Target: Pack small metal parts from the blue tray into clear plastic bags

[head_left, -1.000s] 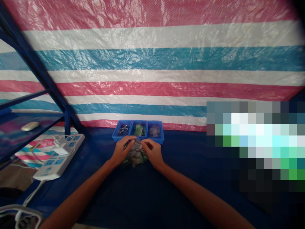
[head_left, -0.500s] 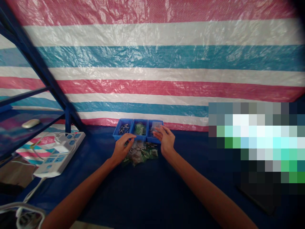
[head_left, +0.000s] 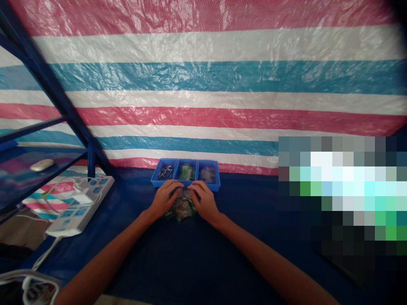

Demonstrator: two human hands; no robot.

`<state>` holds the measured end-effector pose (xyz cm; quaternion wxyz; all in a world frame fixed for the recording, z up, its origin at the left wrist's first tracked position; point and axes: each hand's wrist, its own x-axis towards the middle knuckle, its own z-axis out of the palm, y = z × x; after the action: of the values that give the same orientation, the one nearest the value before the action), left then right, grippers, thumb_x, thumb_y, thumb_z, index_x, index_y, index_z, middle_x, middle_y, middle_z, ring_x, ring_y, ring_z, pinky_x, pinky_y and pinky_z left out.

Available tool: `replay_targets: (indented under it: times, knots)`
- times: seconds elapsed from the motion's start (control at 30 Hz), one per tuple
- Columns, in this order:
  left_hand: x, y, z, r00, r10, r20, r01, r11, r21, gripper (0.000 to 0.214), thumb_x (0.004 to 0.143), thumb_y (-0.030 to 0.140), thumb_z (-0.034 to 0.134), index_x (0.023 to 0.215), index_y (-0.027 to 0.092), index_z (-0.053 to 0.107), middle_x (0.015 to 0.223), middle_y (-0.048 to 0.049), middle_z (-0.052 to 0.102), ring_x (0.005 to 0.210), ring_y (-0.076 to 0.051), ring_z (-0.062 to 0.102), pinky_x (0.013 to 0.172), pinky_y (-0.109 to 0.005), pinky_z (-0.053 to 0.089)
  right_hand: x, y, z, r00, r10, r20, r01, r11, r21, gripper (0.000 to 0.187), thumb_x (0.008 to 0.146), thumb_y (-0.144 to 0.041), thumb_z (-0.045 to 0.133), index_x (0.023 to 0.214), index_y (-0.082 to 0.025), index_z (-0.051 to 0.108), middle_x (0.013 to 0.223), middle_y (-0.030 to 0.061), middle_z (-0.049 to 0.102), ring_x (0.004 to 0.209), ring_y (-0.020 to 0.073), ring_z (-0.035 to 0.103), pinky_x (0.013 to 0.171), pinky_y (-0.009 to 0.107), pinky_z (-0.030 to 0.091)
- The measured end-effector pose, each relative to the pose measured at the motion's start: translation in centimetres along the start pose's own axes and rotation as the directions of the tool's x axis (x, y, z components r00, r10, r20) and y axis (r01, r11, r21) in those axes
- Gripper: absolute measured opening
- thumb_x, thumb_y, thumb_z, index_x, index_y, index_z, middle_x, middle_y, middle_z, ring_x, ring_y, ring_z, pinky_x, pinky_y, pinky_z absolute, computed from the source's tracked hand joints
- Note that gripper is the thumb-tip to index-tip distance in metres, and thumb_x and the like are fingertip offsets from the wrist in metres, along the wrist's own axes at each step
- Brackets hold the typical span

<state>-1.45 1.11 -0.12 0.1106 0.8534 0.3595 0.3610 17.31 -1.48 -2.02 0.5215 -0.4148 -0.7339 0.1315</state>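
A blue plastic tray [head_left: 185, 180] with three compartments stands at the back of the table, just beyond my hands. Its left compartment holds metal pins [head_left: 165, 172], the middle holds green packets [head_left: 187, 172], and the right holds clear bags [head_left: 207, 174]. My left hand [head_left: 165, 198] and my right hand [head_left: 204, 201] meet over a heap of small plastic bags [head_left: 182, 212], their fingertips touching it. My fingers hide what lies between them, and they are curled inward.
A white power strip [head_left: 79, 206] with cables lies on the dark blue table cover [head_left: 190, 262] to the left. A white computer mouse [head_left: 42, 165] rests on a blue metal shelf [head_left: 41, 169]. A striped tarpaulin [head_left: 203, 84] hangs behind. A pixelated patch covers the right side.
My right hand has come back from the tray's right compartment to the heap, next to my left hand. The loose metal pieces visible on the heap are now mostly hidden under my fingers.
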Motion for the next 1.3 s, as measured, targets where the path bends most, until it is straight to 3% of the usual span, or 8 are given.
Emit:
replay_targets:
  times: [0.1, 0.33, 0.5, 0.67, 0.73, 0.83, 1.07, 1.3]
  knots:
    - [-0.3, -0.5, 0.4, 1.0, 0.004, 0.001, -0.004, 1.0, 0.022, 0.023, 0.091, 0.024, 0.043, 0.105, 0.019, 0.061, 0.103, -0.0081, 0.061, 0.101, -0.019, 0.055, 0.092, -0.036, 0.043, -0.8, 0.3, 0.6, 0.993, -0.095, 0.068, 0.098, 0.995, -0.034, 0.024, 0.086, -0.016, 0.044, 0.099, -0.019, 0.064, 0.104, 0.0102, 0.058, 0.099, 0.0192, 0.054, 0.088, 0.033, 0.043]
    - [-0.3, -0.6, 0.5, 0.999, 0.028, -0.044, -0.027, 0.999, 0.019, 0.024, 0.091, 0.025, 0.043, 0.104, 0.019, 0.062, 0.101, -0.0081, 0.063, 0.099, -0.019, 0.056, 0.09, -0.036, 0.045, -0.3, 0.2, 0.2, 0.993, -0.08, 0.088, 0.089, 0.991, -0.102, 0.024, 0.085, -0.015, 0.045, 0.095, -0.018, 0.066, 0.095, 0.0093, 0.061, 0.093, 0.0197, 0.056, 0.085, 0.032, 0.043]
    - [-0.2, -0.6, 0.0, 0.998, 0.055, -0.043, -0.053, 0.997, 0.062, 0.023, 0.091, 0.025, 0.043, 0.101, 0.019, 0.063, 0.1, -0.0087, 0.062, 0.098, -0.019, 0.057, 0.089, -0.035, 0.045, 2.4, -1.3, -2.4, 0.987, 0.112, 0.119, -0.087, 0.975, -0.203, 0.022, 0.085, -0.016, 0.045, 0.09, -0.018, 0.067, 0.085, 0.0051, 0.065, 0.078, 0.016, 0.059, 0.075, 0.026, 0.044]
    - [0.2, -0.6, -0.9, 0.998, 0.06, 0.007, -0.061, 0.993, 0.096, 0.022, 0.091, 0.026, 0.044, 0.099, 0.019, 0.063, 0.097, -0.0081, 0.063, 0.094, -0.019, 0.057, 0.088, -0.034, 0.045, 3.6, -2.2, -4.6, 0.87, 0.301, 0.391, -0.054, 0.846, -0.53, 0.014, 0.082, -0.024, 0.056, 0.086, -0.018, 0.068, 0.083, 0.0076, 0.069, 0.08, 0.0214, 0.063, 0.069, 0.028, 0.042]
    - [0.3, -0.5, -1.3, 0.99, 0.097, 0.103, -0.105, 0.991, 0.083, 0.021, 0.089, 0.028, 0.047, 0.099, 0.019, 0.063, 0.095, -0.0076, 0.063, 0.092, -0.019, 0.058, 0.086, -0.033, 0.046, 3.3, -2.2, -4.5, 0.826, 0.341, 0.448, -0.011, 0.805, -0.593, 0.015, 0.081, -0.026, 0.059, 0.089, -0.018, 0.068, 0.085, 0.01, 0.069, 0.081, 0.0234, 0.064, 0.068, 0.029, 0.042]
    - [0.4, -0.5, -1.7, 0.963, 0.158, 0.216, -0.178, 0.981, 0.078, 0.021, 0.088, 0.03, 0.049, 0.099, 0.019, 0.064, 0.096, -0.0079, 0.064, 0.092, -0.019, 0.057, 0.085, -0.032, 0.046, 2.8, -2.1, -3.8, 0.801, 0.342, 0.491, 0.029, 0.798, -0.602, 0.014, 0.081, -0.026, 0.06, 0.09, -0.018, 0.066, 0.087, 0.0102, 0.069, 0.083, 0.0232, 0.064, 0.068, 0.028, 0.042]
    - [0.2, -0.5, -1.4, 0.957, 0.168, 0.235, -0.196, 0.975, 0.101, 0.022, 0.088, 0.028, 0.047, 0.101, 0.019, 0.063, 0.096, -0.0089, 0.062, 0.093, -0.019, 0.056, 0.084, -0.032, 0.046, 2.3, -1.5, -2.6, 0.809, 0.318, 0.494, 0.025, 0.822, -0.569, 0.013, 0.082, -0.028, 0.06, 0.089, -0.019, 0.065, 0.087, 0.0083, 0.069, 0.084, 0.0214, 0.063, 0.067, 0.026, 0.042]
    - [0.3, -0.4, -1.4, 0.942, 0.166, 0.292, -0.206, 0.972, 0.113, 0.02, 0.088, 0.025, 0.047, 0.096, 0.019, 0.064, 0.092, -0.0084, 0.062, 0.09, -0.019, 0.057, 0.081, -0.031, 0.045, 1.9, -1.3, -2.0, 0.785, 0.325, 0.528, 0.039, 0.824, -0.565, 0.014, 0.083, -0.019, 0.053, 0.089, -0.019, 0.065, 0.089, 0.0082, 0.069, 0.085, 0.0207, 0.064, 0.066, 0.025, 0.041]
